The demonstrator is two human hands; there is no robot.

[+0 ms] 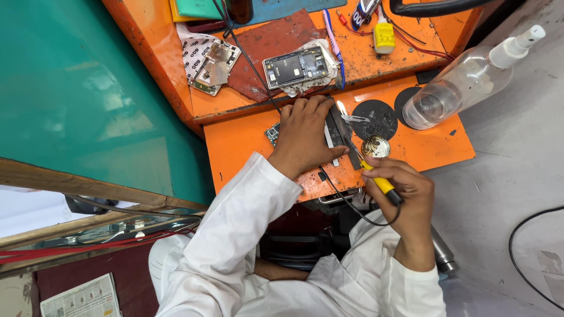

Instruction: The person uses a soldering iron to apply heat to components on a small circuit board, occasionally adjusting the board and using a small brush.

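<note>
My left hand (305, 134) presses flat on a small circuit board (272, 132) on the orange shelf (247, 147), with thin metal tweezers (330, 141) under its fingers. My right hand (405, 194) grips a yellow-handled soldering iron (379, 179), its tip pointing up toward the board beside my left thumb. A round tin of solder paste (376, 146) sits just above the iron. The iron's black cord (352, 208) loops below my hands.
An opened phone (295, 66) and a metal phone frame (212, 64) lie on the upper bench. A clear spray bottle (464, 79) lies at the right, beside two black round pads (376, 117). A small yellow bottle (385, 35) stands at the back.
</note>
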